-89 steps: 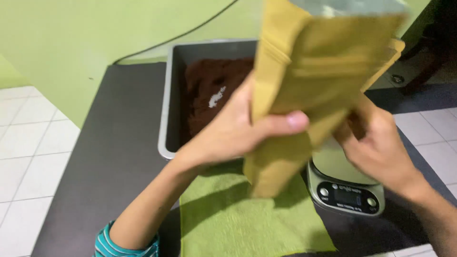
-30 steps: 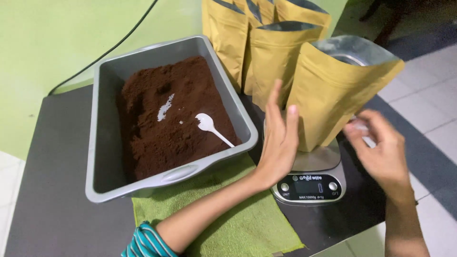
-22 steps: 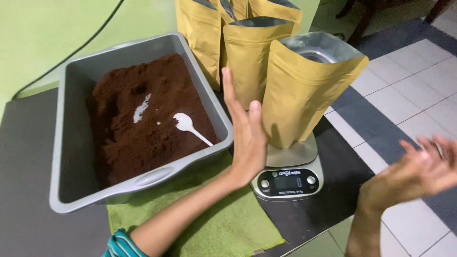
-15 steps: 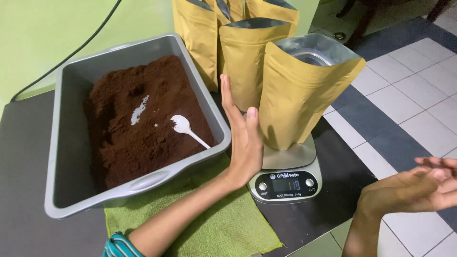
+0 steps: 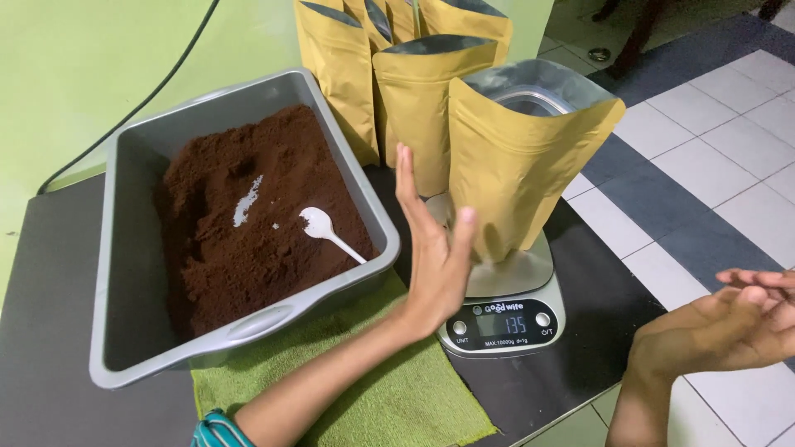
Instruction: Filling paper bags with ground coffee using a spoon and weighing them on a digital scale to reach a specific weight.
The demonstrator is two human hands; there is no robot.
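Observation:
An open tan stand-up pouch (image 5: 526, 157) with a silver lining stands upright on a small digital scale (image 5: 507, 310). My left hand (image 5: 435, 248) is held flat and upright just left of the pouch, fingers apart, holding nothing and apart from the pouch. My right hand (image 5: 729, 327) hovers off the table's right edge, palm up, fingers loosely spread and empty. A grey rectangular pan (image 5: 132, 273) holds dark brown ground powder (image 5: 248, 223) with a white plastic spoon (image 5: 327, 232) lying in it.
Several more tan pouches (image 5: 414, 83) stand behind the scale against the green wall. A green cloth (image 5: 373, 389) lies under the pan's near end on the dark table (image 5: 50, 331). A black cable (image 5: 149, 91) runs along the wall. Tiled floor lies to the right.
The pouch went from being held in both hands to standing on the scale. My right hand has pulled away to the right; my left hand stays beside the pouch.

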